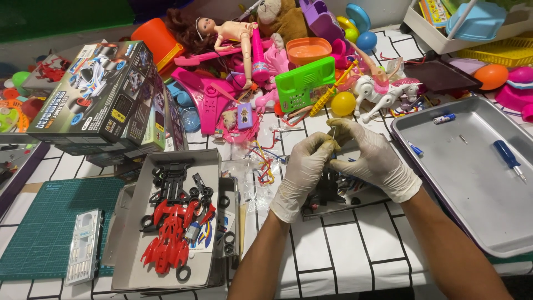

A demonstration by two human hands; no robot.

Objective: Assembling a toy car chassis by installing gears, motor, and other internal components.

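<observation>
The fingers (327, 145) of the left hand (302, 169) and the right hand (375, 158), both in white gloves, are pinched narrow together on a thin small part (333, 132), too small to make out, held above a black toy car chassis (328, 189) on the white gridded surface (344, 250). To the right lies a metal tray (472, 183) with a blue screwdriver (508, 157). To the left, an open box (133, 244) holds a red car body (169, 236), beside a green cutting mat (50, 222).

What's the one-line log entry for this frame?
left hand: pinching small part | right hand: pinching same part | below: black chassis | tray: screwdriver
</observation>
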